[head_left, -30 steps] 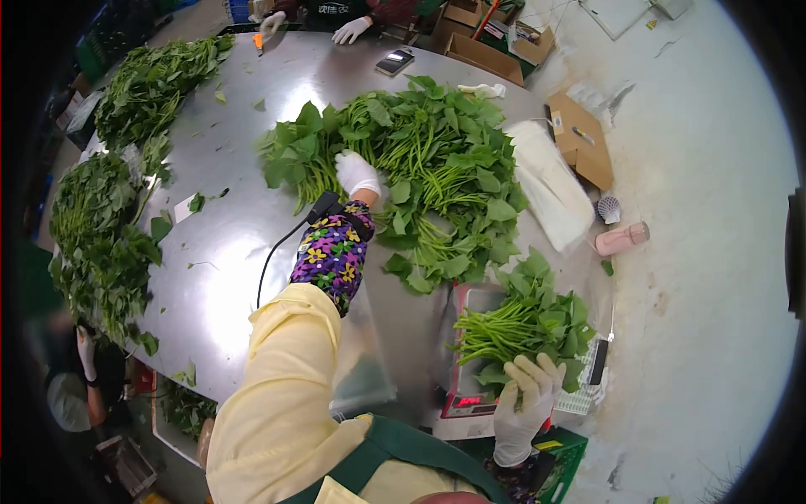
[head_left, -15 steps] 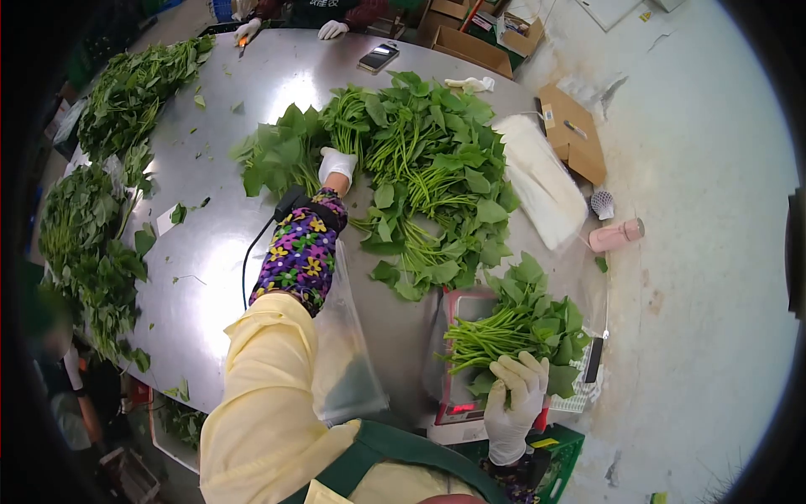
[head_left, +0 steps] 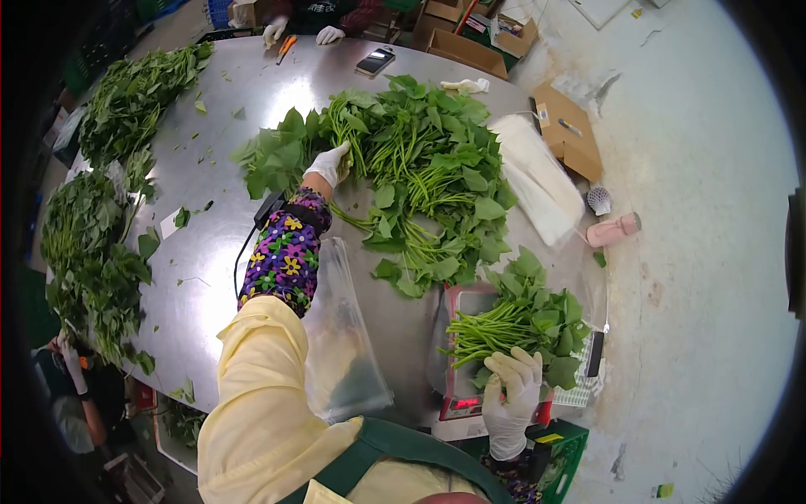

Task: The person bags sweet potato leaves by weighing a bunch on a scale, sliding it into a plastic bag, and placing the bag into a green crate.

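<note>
My left hand (head_left: pixel 330 164), in a white glove, reaches over the metal table with its fingers closed at the stems on the left side of a big pile of leafy greens (head_left: pixel 437 168). Near the scale, my right hand (head_left: pixel 510 403), also gloved, touches the lower edge of a bunch of greens (head_left: pixel 525 323), its fingers slightly bent and apart. That bunch lies over a red-framed scale (head_left: pixel 460 378) with a lit red display. Clear plastic bags (head_left: pixel 344 336) lie between my arms.
More greens (head_left: pixel 92 244) line the table's left edge. Across the table are a co-worker's gloved hands (head_left: pixel 330 34), an orange cutter (head_left: pixel 286 48) and a phone (head_left: pixel 375 60). White bags (head_left: pixel 537 176), an open carton (head_left: pixel 571 134) and a pink bottle (head_left: pixel 614 229) lie right.
My left hand has moved slightly right and up, from the leaves to the neighbouring stems. The co-worker has let go of the orange cutter. My right hand has hardly moved.
</note>
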The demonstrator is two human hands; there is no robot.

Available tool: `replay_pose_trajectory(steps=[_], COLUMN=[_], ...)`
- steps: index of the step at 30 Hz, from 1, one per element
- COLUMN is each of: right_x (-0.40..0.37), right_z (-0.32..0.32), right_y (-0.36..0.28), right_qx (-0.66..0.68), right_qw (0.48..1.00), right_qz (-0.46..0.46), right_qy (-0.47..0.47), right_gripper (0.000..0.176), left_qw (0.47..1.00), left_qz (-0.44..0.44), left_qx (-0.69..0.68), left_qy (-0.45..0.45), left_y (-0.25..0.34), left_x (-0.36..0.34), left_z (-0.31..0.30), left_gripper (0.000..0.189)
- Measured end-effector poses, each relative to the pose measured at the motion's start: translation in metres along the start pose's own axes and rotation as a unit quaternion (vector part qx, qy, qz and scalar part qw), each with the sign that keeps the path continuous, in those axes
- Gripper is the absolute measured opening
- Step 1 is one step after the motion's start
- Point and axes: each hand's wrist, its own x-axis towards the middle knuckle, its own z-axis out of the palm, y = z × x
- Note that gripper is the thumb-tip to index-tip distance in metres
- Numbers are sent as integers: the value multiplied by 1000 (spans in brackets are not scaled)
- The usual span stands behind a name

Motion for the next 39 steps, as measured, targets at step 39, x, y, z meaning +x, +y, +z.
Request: replay_pose_trajectory(steps=[39], right_x=[6], right_z=[10], right_y=[-2], right_qx=[33], right_qw=[999], right_qz=[6], right_qy=[-39], right_gripper=[26], left_qw=[904], left_qz=[164], left_qx=[367], left_qy=[145], left_y=[3], left_x=[12], left_z=[14], left_gripper=[35])
